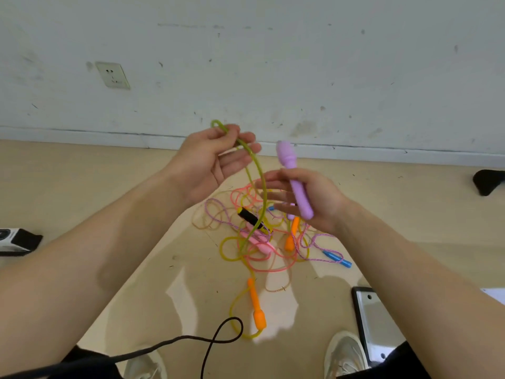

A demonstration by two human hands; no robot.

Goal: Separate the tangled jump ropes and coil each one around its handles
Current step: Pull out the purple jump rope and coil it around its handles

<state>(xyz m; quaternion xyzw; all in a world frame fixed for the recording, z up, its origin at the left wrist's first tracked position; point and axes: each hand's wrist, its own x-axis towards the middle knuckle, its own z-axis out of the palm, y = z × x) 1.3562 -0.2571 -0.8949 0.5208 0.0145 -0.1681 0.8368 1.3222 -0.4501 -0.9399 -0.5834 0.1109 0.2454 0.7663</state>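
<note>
A tangle of jump ropes [254,239] lies on the floor: pink, yellow, green and purple-speckled cords. My left hand [216,160] is raised and pinches a loop of green rope [258,176] that hangs down into the pile. To its right, my right hand [308,198] holds a purple handle [293,179] upright against the palm, fingers mostly straight. In the pile lie a black-and-yellow handle [251,218], a pink handle [258,242], an orange handle [291,233] and a blue handle [337,259]. A second orange handle [257,305] sits nearer my feet.
A white wall with a socket [112,75] stands close behind the pile. A black cable [213,340] loops over the floor near my shoes [345,354]. A shiny metal plate [374,321] lies at right, a box [16,240] at left, a dark object [487,181] far right.
</note>
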